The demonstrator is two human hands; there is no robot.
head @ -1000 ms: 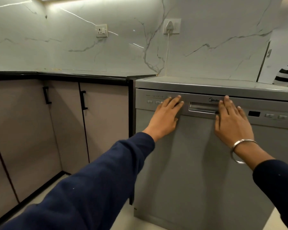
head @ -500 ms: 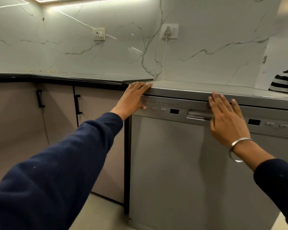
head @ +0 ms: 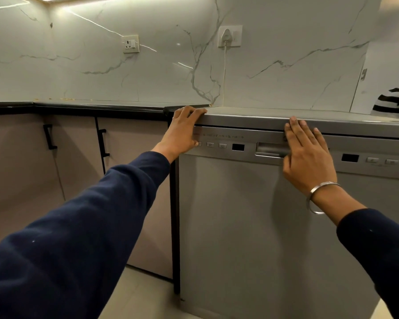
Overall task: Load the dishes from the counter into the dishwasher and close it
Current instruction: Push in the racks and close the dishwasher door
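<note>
Pressing flat hands (head: 182, 132) on smooth steel dishwasher (head: 251, 215)

White marble wall (head: 78, 54), 2 sockets, black countertop (head: 97, 109), beige cabinets (head: 76, 153)
</note>
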